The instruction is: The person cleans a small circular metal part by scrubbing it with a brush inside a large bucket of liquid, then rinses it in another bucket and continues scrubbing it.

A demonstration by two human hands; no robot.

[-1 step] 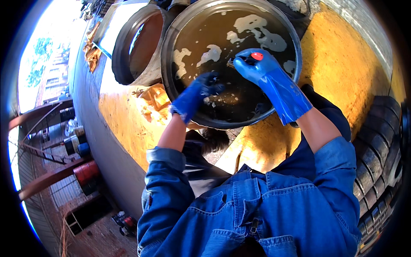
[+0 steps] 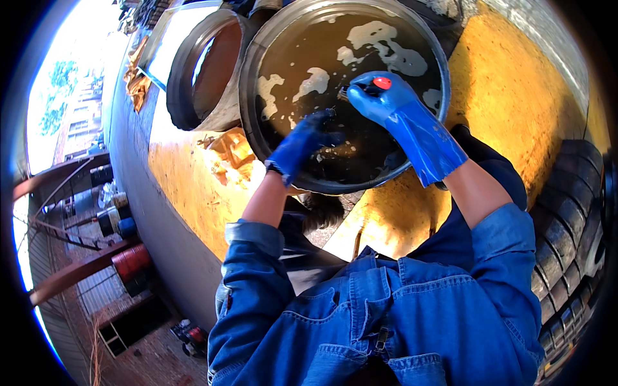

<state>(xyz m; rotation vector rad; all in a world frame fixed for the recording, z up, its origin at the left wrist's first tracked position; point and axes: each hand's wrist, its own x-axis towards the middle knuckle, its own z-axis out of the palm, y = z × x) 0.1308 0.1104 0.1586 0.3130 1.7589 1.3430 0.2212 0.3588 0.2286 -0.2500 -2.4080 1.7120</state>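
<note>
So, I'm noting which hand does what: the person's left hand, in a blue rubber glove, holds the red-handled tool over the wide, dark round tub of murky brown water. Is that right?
Not quite: the head view shows the right hand, in a blue rubber glove, holding the red-handled tool over the wide, dark round tub of murky brown water.

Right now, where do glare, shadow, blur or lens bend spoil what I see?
Head view: the far-left background is washed out; head view: sun hits the yellow board hard, while the tub's near water is dark; head view: the left hand looks dim and soft there, the right hand clearer; head view: fisheye bends edges, corners black.
</note>
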